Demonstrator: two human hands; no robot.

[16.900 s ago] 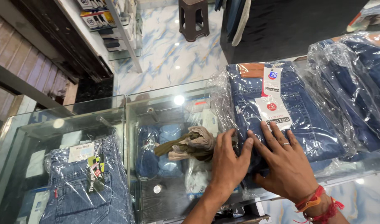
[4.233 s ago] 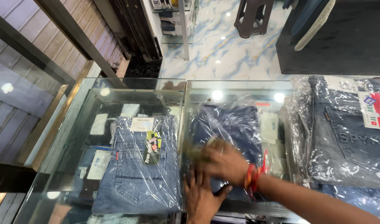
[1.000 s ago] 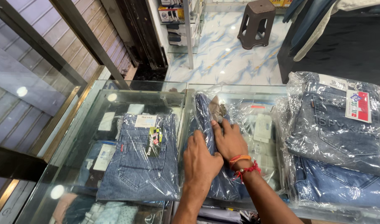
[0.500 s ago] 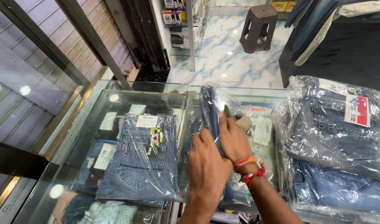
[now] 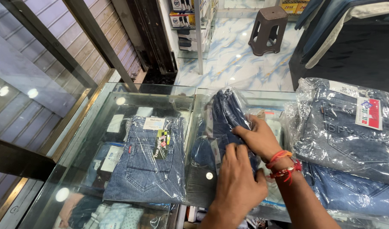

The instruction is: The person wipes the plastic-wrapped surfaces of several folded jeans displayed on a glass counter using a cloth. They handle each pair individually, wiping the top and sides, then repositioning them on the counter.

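Two hands, the left hand [image 5: 239,182] and right hand [image 5: 258,136], clamp together on the bagged dark jeans [image 5: 226,114], tipped up mid-tabletop [image 5: 118,91]. Folding step, probably; next needs flattening toward six o'clock.

The jeans [image 5: 226,116] are sitting folded inside a clear plastic bag, dark blue denim showing through the crinkled film. The pack is standing tipped up on one edge on the glass counter [image 5: 118,95], its top end rising toward the far side. It is lying between a flat bagged pair on one side and a stack of bagged pairs on the other.
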